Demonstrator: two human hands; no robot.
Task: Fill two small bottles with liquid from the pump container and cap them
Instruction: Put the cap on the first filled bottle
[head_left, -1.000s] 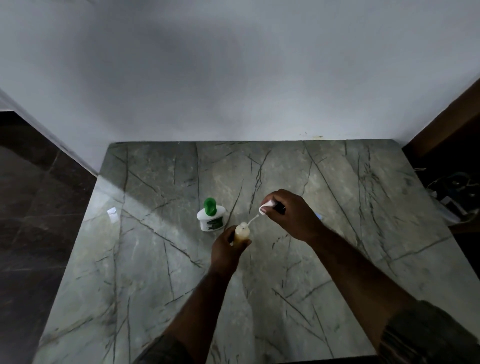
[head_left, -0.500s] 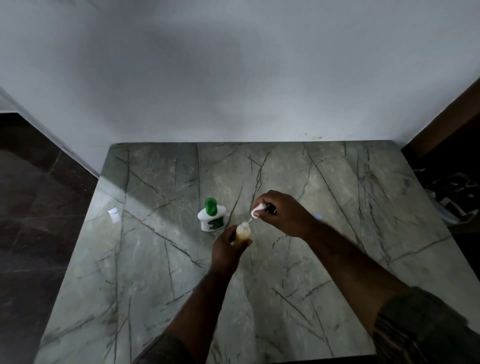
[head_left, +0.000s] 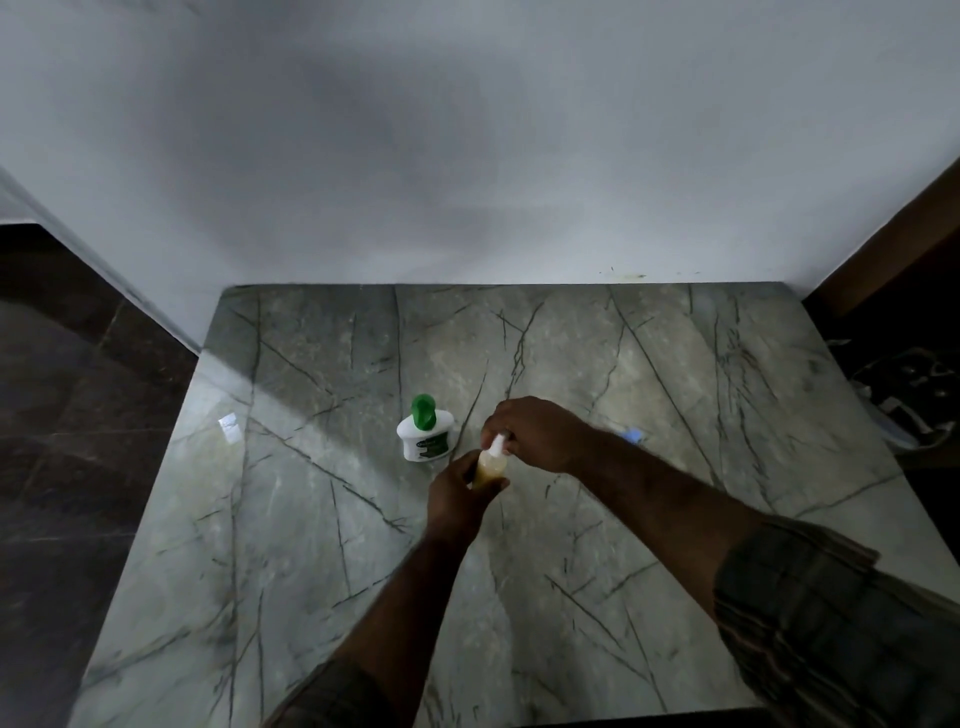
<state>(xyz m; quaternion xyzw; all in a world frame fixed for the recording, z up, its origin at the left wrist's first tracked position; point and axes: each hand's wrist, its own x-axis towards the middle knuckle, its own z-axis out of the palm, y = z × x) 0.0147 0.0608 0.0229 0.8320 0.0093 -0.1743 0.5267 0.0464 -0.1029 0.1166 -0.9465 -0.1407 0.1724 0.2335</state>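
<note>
A small bottle (head_left: 490, 469) of yellowish liquid stands near the middle of the marble table (head_left: 322, 519). My left hand (head_left: 457, 499) grips its body from the near side. My right hand (head_left: 537, 434) holds a white cap with a thin tube (head_left: 497, 445) right at the bottle's mouth. Just left of them stands the white pump container (head_left: 426, 436) with a green top. A second small bottle is not visible.
A small blue item (head_left: 631, 434) lies on the table behind my right forearm. A scrap of clear wrapper (head_left: 228, 427) lies near the left edge. A white wall bounds the far side, and dark floor lies to the left.
My right hand has moved left and down, bringing the white cap and its tube from up beside the bottle onto the bottle's mouth. My left hand has kept hold of the bottle.
</note>
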